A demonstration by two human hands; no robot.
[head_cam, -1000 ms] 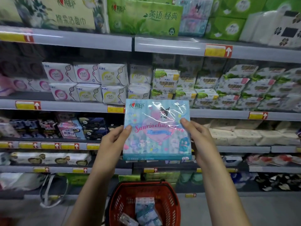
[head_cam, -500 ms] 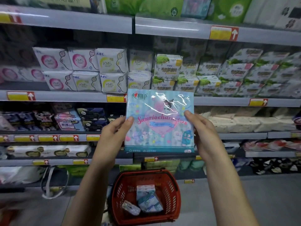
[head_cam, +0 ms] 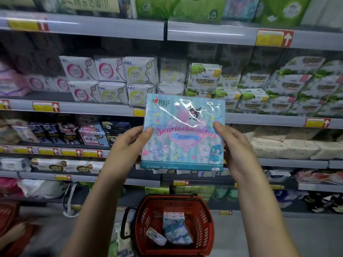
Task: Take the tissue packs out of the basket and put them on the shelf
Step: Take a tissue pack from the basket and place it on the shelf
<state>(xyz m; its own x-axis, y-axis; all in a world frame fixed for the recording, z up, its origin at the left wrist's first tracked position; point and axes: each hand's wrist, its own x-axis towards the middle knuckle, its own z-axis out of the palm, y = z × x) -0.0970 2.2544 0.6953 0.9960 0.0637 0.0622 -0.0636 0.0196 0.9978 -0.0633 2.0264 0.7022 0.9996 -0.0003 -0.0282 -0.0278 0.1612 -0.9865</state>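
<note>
A flat blue tissue pack (head_cam: 182, 132) with cartoon characters and a pink heart stands upright in front of the shelves (head_cam: 83, 108). My left hand (head_cam: 128, 145) grips its left edge, thumb on the front. Its right edge is gripped by my right hand (head_cam: 233, 147) in the same way. Below on the floor stands a red basket (head_cam: 204, 219) holding two more blue tissue packs (head_cam: 176, 229) and a small clear-wrapped pack (head_cam: 156, 236).
Shelves full of white, green and dark packets fill the view, with yellow price tags (head_cam: 272, 37) on the rails. Another red basket (head_cam: 9, 216) sits at the lower left. A white bag (head_cam: 42, 188) lies on the bottom shelf.
Both hands have kept their hold on the pack. The view has tilted down a little, so the basket shows more fully; the pack sits slightly further right in the frame.
</note>
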